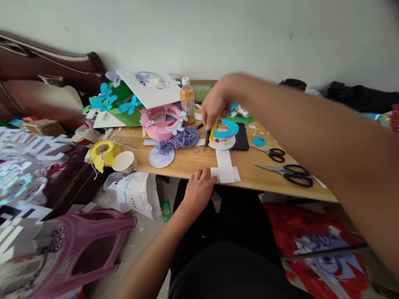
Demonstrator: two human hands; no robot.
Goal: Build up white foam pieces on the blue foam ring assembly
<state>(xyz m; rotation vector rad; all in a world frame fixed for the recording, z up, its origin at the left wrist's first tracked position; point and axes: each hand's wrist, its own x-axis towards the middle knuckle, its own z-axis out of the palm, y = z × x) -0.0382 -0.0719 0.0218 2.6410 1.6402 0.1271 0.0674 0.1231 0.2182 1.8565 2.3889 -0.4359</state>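
Observation:
My left hand (201, 189) lies on the table's front edge, fingers extended and nothing held in them. Its fingertips are beside white paper strips (225, 167) that lie crossed. Over the table, my right hand (215, 104) is closed around a yellow-and-black tool (213, 130), whose kind I cannot make out; its dark end points down towards the wood. Just right of the tool are a blue paper ring (226, 129) and a white ring (224, 144) below it. A black flat object (241, 137) lies partly behind these rings.
Two pairs of scissors (298, 175) (275, 154) lie on the right. Further left are purple yarn (182, 139), a pink paper ring (162, 128), a bottle (187, 99), a paper cup (124, 161) and a yellow ring (105, 153). A pink stool (93, 236) stands below.

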